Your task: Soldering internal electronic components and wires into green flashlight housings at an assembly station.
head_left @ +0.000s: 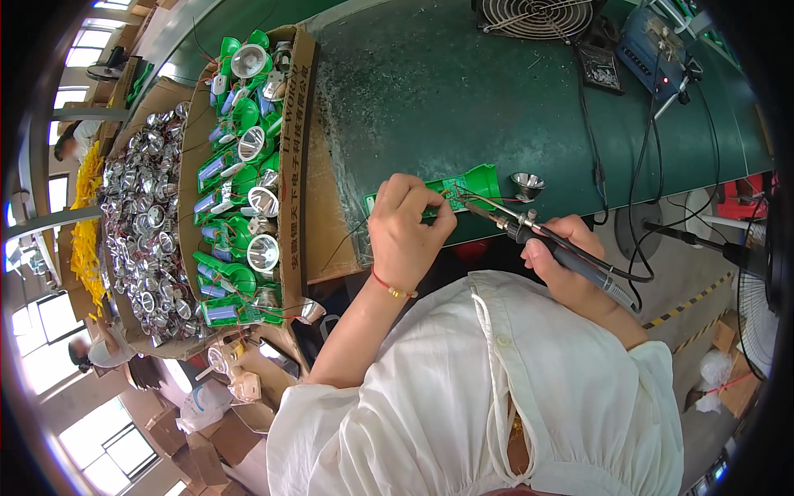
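Observation:
My right hand (569,248) is wrapped round a soldering iron (585,270) with a dark handle. A thin metal tube runs along the iron, and its tip points at a green plastic flashlight housing (478,181) lying near the table's front edge. Over the housing's left part, my left hand (407,221) has its fingers pinched together; what they hold is hidden. Thin wires lie at the housing's middle, by the iron's tip. A small shiny reflector cup (528,183) rests just right of the housing, with a red wire running toward it.
Left of me, a cardboard box (299,124) holds several green housings with reflectors and blue cells. Beyond it, another box is heaped with reflector cups (153,223). A fan grille (536,15), a blue soldering station (653,45) and black cables (589,132) occupy the table's far right.

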`<move>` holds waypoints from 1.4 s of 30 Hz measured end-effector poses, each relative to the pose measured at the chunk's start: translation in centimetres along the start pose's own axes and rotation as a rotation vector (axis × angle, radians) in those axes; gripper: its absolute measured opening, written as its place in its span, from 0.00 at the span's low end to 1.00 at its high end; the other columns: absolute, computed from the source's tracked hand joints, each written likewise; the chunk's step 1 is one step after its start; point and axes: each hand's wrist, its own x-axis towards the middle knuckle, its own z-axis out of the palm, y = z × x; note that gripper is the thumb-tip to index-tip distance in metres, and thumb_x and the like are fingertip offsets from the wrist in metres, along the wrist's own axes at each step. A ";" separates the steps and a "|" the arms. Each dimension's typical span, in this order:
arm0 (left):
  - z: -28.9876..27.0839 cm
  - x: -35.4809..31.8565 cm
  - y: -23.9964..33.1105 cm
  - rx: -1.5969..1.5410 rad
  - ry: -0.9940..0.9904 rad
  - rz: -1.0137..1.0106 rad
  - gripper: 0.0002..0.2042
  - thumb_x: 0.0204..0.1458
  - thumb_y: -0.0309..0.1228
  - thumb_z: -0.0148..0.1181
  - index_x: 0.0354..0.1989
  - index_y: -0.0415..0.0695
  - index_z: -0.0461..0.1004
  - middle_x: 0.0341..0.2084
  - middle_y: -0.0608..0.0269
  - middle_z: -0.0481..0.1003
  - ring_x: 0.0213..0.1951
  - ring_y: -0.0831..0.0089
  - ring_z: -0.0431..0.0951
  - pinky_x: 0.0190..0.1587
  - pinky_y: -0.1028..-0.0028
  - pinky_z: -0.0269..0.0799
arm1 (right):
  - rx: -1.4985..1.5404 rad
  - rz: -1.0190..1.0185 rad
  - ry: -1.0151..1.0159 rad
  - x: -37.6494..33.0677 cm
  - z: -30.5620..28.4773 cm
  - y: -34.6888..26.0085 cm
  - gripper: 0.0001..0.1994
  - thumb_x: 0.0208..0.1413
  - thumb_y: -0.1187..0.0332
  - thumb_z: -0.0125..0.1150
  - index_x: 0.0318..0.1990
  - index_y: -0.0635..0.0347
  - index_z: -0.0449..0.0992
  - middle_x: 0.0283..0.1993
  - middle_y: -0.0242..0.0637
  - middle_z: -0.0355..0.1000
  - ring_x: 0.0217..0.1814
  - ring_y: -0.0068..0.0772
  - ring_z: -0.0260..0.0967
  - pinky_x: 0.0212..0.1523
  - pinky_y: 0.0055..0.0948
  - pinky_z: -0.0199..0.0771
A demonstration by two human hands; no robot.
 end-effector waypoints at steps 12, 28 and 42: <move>0.4 -0.1 0.1 0.000 0.011 -0.018 0.07 0.28 0.19 0.59 0.15 0.43 0.68 0.22 0.63 0.67 0.26 0.65 0.69 0.26 0.71 0.66 | -0.017 0.052 -0.008 0.1 0.1 0.0 0.08 0.45 0.73 0.61 0.30 0.66 0.68 0.22 0.35 0.72 0.22 0.17 0.69 0.23 0.18 0.67; 0.5 -0.1 0.2 0.015 0.026 -0.027 0.05 0.30 0.18 0.58 0.16 0.40 0.69 0.21 0.60 0.69 0.24 0.66 0.71 0.26 0.72 0.67 | 0.037 0.015 -0.010 -0.6 -0.8 -0.2 0.10 0.49 0.71 0.59 0.33 0.66 0.65 0.25 0.39 0.73 0.24 0.22 0.71 0.26 0.20 0.71; 0.2 -0.5 -0.1 0.015 0.010 0.014 0.05 0.33 0.18 0.60 0.19 0.40 0.71 0.23 0.59 0.68 0.23 0.69 0.72 0.25 0.75 0.70 | 0.073 -0.010 -0.033 -0.5 -0.5 0.0 0.09 0.48 0.73 0.59 0.33 0.67 0.66 0.25 0.39 0.73 0.24 0.21 0.71 0.26 0.19 0.71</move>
